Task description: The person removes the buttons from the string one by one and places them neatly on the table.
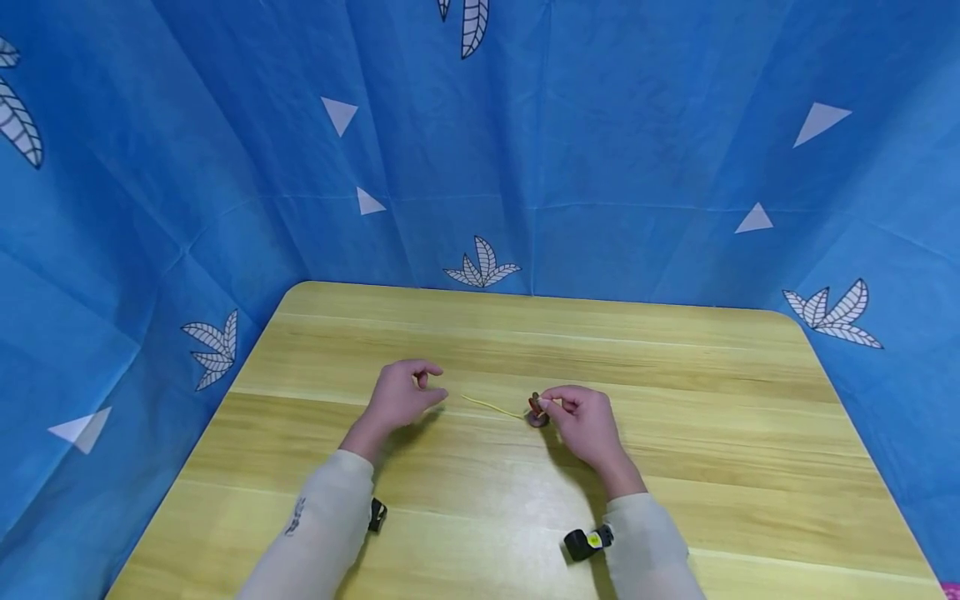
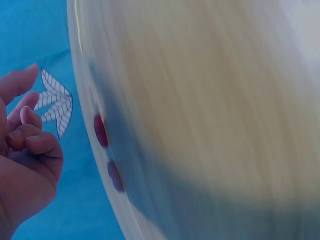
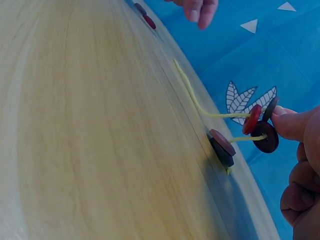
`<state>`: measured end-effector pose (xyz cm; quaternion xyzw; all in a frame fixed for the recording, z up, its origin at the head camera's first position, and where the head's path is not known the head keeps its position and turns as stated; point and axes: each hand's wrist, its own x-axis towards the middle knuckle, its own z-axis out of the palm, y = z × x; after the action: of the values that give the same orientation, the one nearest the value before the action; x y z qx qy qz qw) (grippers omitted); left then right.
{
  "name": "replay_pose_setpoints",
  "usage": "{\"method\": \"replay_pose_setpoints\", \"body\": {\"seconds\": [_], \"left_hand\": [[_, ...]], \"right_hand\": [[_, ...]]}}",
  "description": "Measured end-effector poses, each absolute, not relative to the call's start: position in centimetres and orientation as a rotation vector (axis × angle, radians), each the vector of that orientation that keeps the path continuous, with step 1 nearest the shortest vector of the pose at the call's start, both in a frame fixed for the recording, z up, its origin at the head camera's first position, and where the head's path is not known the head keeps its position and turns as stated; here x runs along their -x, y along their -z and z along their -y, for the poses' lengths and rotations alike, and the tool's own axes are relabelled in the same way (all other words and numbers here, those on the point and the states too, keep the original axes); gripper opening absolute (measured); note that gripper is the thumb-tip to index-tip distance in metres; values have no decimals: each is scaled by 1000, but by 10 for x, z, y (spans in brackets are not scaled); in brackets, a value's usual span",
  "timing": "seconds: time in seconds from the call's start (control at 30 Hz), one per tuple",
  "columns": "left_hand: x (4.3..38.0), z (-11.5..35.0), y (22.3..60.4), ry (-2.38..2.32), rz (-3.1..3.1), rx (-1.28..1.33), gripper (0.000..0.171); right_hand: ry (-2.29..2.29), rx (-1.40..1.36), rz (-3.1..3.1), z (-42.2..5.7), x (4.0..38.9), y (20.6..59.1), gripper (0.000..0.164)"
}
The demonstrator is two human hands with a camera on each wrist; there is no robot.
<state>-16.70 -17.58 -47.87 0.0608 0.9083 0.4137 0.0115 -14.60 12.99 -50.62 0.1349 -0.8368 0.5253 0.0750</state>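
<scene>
My right hand (image 1: 588,423) pinches a dark wooden button (image 3: 270,109) between thumb and forefinger. That button is strung on a yellow cord (image 3: 192,95) with a red button (image 3: 251,120) and a dark brown one (image 3: 266,136). Lower on the cord, a brown button (image 3: 223,142) and a black button (image 3: 220,154) lie at the tabletop beside the knotted end. The cord's free end trails toward my left hand (image 1: 405,392), which hovers with loosely bent fingers, holding nothing. Near the left hand, a loose red button (image 2: 101,131) and a purplish button (image 2: 115,176) lie on the table.
The wooden table (image 1: 712,400) has rounded far corners. A blue curtain (image 1: 600,150) with leaf and triangle prints hangs behind it and along both sides. Black wrist cameras (image 1: 579,545) are strapped at both sleeves, close over the table.
</scene>
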Motion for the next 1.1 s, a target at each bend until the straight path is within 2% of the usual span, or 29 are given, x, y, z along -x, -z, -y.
{"method": "replay_pose_setpoints", "body": {"seconds": [0.2,0.43,0.73,1.1], "left_hand": [[168,151,477,-1243,-2832,-163,28],[172,122,483,-1330,-2790,-373,25],[169,88,490,-1220,-2686,-434,19],[169,69,494,-1095,-2697,-522,17]], "right_hand": [[-1573,-412,2493,-129,146,507,4],[-1573,-422,2474,-128,146,511,6],[-1589,-439,2454,-128,147,511,10],[-1582,-435,2457,-129,148,510,7]]}}
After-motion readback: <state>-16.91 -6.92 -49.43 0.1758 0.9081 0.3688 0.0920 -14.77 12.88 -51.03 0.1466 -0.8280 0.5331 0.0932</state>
